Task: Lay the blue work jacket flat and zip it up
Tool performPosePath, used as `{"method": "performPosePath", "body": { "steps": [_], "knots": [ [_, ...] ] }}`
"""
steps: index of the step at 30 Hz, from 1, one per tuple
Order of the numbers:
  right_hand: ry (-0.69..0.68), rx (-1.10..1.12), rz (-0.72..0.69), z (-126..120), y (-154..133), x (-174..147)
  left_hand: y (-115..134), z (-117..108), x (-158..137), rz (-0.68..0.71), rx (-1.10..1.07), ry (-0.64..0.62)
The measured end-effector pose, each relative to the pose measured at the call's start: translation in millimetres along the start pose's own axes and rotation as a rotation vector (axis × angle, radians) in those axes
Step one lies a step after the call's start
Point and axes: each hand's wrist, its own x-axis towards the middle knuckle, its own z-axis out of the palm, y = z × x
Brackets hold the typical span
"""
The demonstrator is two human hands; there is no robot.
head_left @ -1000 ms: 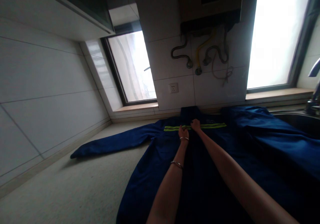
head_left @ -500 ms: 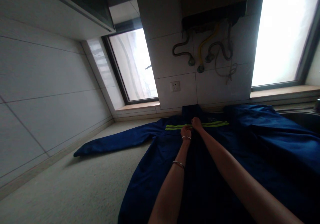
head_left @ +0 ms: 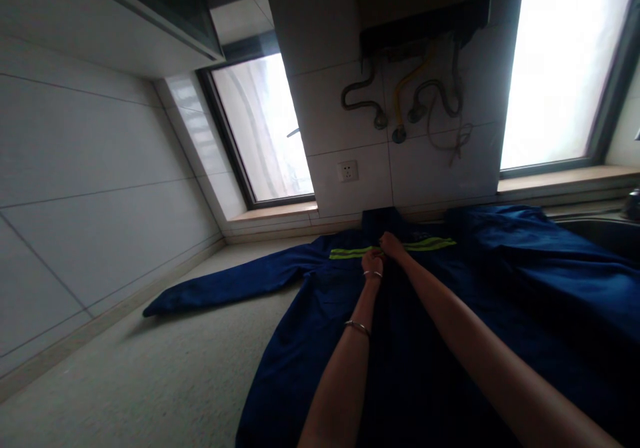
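A dark blue work jacket (head_left: 290,341) lies spread over the countertop, its collar toward the wall and one sleeve stretched out to the left. A yellow-green reflective strip (head_left: 427,244) runs across its chest. At the middle of that strip, my left hand (head_left: 372,261) is closed on the jacket's front. My right hand (head_left: 393,245) is closed just above and to the right, pinching the same front edge. The fingertips almost meet, and what exactly lies between them is too small to make out.
The pale countertop (head_left: 190,361) reaches left to a tiled wall. A dark sink (head_left: 600,235) sits at the right, partly behind blue cloth. Behind the jacket are a wall socket (head_left: 348,171), hoses under a water heater (head_left: 425,8), and two windows.
The view has shifted very slightly. My right hand has moved a touch left, closer to my left hand; both stay closed at the jacket's front.
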Motion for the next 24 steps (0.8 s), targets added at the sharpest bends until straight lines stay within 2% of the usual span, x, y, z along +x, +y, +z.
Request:
{"method": "performPosePath", "body": {
  "steps": [8, 12, 24],
  "knots": [
    [-0.058, -0.127, -0.131, -19, -4, -2, 6, -3, -3, -0.017, 0.027, -0.041],
    [-0.074, -0.177, -0.153, -28, -10, -3, 7, -4, -5, -0.007, 0.056, -0.031],
    [-0.102, -0.221, -0.148, -34, -25, -1, 6, -8, -5, 0.037, 0.091, 0.123]
  ]
}}
